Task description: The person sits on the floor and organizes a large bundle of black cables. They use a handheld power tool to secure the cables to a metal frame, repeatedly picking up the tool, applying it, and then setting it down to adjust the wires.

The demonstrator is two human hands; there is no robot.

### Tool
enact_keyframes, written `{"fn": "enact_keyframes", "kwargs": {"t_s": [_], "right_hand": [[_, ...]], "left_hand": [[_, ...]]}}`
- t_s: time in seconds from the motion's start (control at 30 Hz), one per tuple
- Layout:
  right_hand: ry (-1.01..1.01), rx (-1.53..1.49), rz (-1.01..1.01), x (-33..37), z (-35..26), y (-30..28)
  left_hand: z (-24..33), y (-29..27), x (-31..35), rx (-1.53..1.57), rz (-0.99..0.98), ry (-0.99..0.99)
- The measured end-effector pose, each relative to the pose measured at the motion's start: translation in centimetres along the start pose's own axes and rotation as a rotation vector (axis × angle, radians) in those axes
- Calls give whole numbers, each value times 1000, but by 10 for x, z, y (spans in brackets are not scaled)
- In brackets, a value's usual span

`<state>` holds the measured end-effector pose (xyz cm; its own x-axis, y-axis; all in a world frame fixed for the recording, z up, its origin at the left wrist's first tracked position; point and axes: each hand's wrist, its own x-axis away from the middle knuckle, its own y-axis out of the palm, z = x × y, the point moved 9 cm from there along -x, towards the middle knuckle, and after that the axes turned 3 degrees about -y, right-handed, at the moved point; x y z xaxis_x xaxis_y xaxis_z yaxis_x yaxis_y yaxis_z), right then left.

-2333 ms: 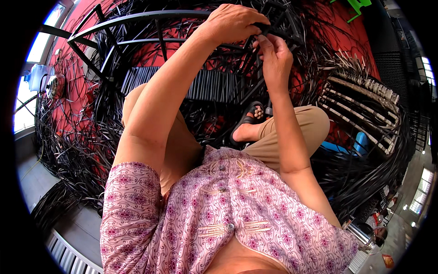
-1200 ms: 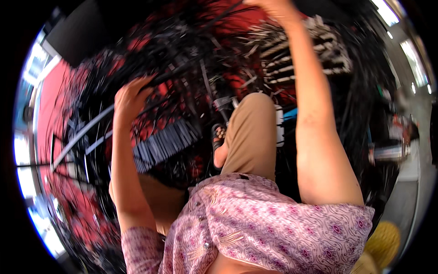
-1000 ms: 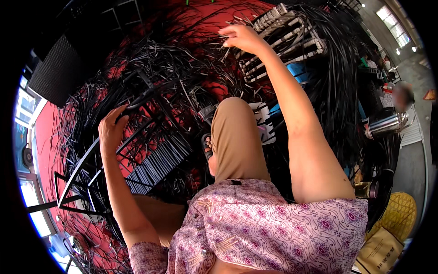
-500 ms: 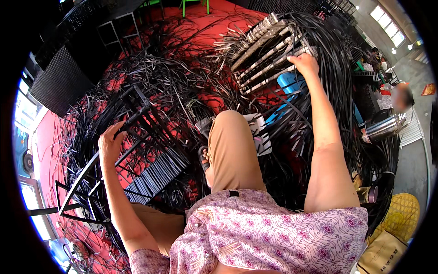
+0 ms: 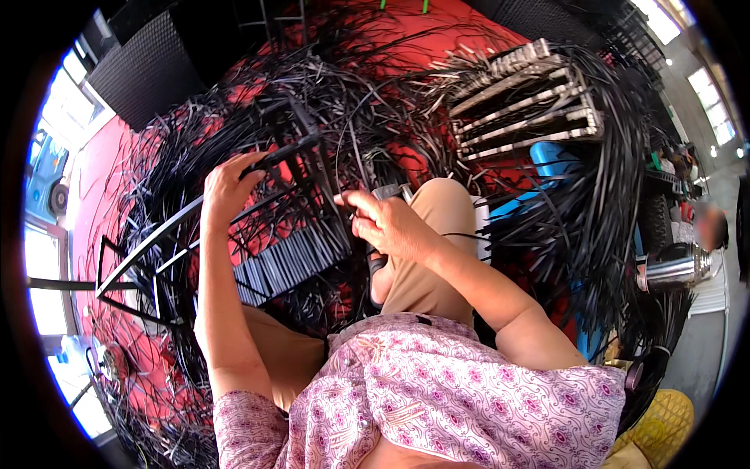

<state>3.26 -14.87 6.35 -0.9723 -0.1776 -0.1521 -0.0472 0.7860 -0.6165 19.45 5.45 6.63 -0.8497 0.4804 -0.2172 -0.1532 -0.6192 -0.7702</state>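
A black metal chair frame point(image 5: 160, 238) lies tilted at my left, part of it covered with woven dark strips point(image 5: 293, 266). My left hand point(image 5: 226, 187) is closed on a bar of it, with thumb and fingers at the bar's end. Beside the frame, in front of my raised knee, my right hand point(image 5: 391, 223) has its fingers curled in a pinch. A thin black strip point(image 5: 473, 236) trails from that hand across my knee; its other end is hard to follow among the fingers.
Loose black strips point(image 5: 195, 125) cover much of the red floor point(image 5: 461, 19). Several banded strip bundles point(image 5: 523, 117) lie at far right, above a blue plastic stool point(image 5: 555, 162). A steel flask point(image 5: 676, 270) and a yellow woven seat point(image 5: 664, 422) are on the right.
My right hand has come from the strip bundles at far right to the frame, bringing a black strip. My left hand stays on the frame. The view has shifted.
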Motion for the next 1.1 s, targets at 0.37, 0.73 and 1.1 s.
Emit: {"fn": "enact_keyframes", "kwargs": {"t_s": [0.37,0.73,1.1], "right_hand": [[9,146,-373,62,10,70],[1117,165,-927,313,120,-10],[663,891,-986,301,175,-45]], "left_hand": [[-20,-1,2,-70,93,81],[-10,3,7,-46,31,3],[-12,-5,15,-87,34,-94]]}}
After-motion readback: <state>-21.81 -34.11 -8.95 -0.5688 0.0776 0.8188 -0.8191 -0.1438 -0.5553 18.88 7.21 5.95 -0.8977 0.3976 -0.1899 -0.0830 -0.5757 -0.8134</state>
